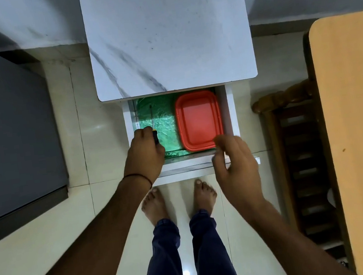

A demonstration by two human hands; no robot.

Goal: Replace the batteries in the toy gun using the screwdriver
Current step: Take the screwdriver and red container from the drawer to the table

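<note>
Seen from above, a person stands barefoot on pale glossy floor tiles in front of a small white marble-patterned table (167, 35) whose white drawer (232, 112) is pulled out toward them. The left hand (145, 153) is clenched around the black-and-yellow handle of a slim screwdriver (153, 127), whose thin metal shaft points away from the person over the left half of the drawer. Crinkled green plastic lining (164, 121) covers the drawer bottom beneath the tool. A red rectangular plastic lid or tray with rounded corners (199, 119) fills the right half of the drawer, lying flat on the lining.

The right hand (237, 164) hovers at the drawer's front right corner with its fingers loosely curled and grasping nothing (it is motion-blurred, so whether it touches the drawer front cannot be told). A thin dark thread band (138, 177) circles the left wrist.

A dark grey cabinet top (7, 137) lies to the left, and a light wooden tabletop (359, 125) to the right. The toy gun shows nowhere in this view.
</note>
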